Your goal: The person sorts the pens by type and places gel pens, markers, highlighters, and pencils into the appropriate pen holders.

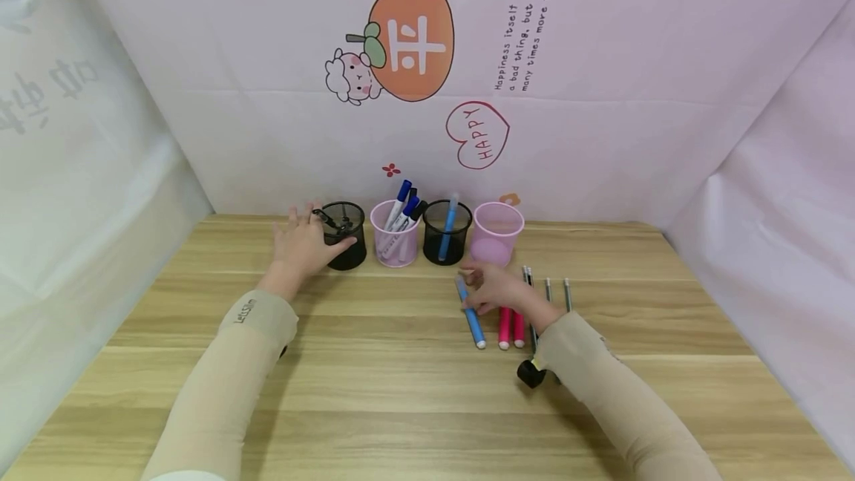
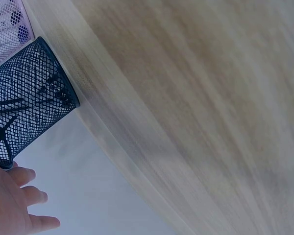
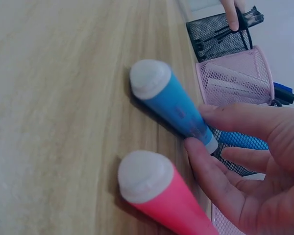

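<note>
My left hand [image 1: 298, 246] rests against the leftmost black mesh pen cup [image 1: 349, 252], its thumb along the front. The left wrist view shows its other fingers [image 2: 34, 196] spread out past the rim. Dark slender items stand inside that cup. With thumb and forefinger, my right hand [image 1: 497, 288] pinches a blue marker [image 1: 472, 321] that lies on the table, its white end toward me. Beside it lie two pink markers [image 1: 504, 332]; one pink marker [image 3: 174, 203] shows up close in the right wrist view.
A pink mesh cup [image 1: 395, 258] holds several blue- and black-capped markers. Another black cup [image 1: 434, 247] holds one blue marker [image 1: 447, 228], and a second pink cup [image 1: 493, 247] stands at the row's right end. Several pencils [image 1: 568, 294] lie right of the pink markers. Behind is a printed cloth [image 1: 280, 132].
</note>
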`<action>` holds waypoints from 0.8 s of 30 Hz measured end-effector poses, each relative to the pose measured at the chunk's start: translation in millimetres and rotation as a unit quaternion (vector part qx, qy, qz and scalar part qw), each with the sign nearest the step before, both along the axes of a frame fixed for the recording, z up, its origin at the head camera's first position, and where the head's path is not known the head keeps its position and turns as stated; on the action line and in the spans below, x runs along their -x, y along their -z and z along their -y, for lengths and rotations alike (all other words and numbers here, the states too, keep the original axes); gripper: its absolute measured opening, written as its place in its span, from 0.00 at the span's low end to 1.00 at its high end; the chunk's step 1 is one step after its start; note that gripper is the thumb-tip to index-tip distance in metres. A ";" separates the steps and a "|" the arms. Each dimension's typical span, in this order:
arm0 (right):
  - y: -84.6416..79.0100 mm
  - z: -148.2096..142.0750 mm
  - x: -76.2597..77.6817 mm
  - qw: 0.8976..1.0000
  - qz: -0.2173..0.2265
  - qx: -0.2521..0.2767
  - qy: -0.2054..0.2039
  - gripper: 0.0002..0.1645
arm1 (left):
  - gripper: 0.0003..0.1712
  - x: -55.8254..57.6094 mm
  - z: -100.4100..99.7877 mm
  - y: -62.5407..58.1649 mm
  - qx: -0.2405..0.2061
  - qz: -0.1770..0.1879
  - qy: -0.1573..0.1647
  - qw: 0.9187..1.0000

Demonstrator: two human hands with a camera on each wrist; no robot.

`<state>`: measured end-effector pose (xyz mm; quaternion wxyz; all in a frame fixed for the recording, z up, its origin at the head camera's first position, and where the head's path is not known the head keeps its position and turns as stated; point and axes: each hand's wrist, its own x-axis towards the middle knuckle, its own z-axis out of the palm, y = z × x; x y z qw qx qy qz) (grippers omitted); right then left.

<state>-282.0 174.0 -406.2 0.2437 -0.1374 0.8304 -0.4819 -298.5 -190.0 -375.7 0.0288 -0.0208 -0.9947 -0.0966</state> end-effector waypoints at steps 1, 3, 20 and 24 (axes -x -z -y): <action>-0.3 0.8 0.4 1.000 -0.002 -0.007 -0.002 0.47 | 0.59 0.3 -0.1 0.1 0.000 0.000 0.000 1.000; -1.3 2.3 1.0 1.000 -0.008 -0.023 -0.008 0.46 | 0.59 0.3 -0.3 0.0 0.001 0.001 0.000 1.000; -9.6 9.5 8.1 0.994 -0.038 -0.088 -0.042 0.41 | 0.59 3.1 0.3 3.4 -0.006 -0.004 -0.001 1.000; -10.0 4.2 10.2 0.998 -0.014 -0.055 -0.027 0.40 | 0.59 3.2 1.5 3.1 -0.008 -0.004 0.000 1.000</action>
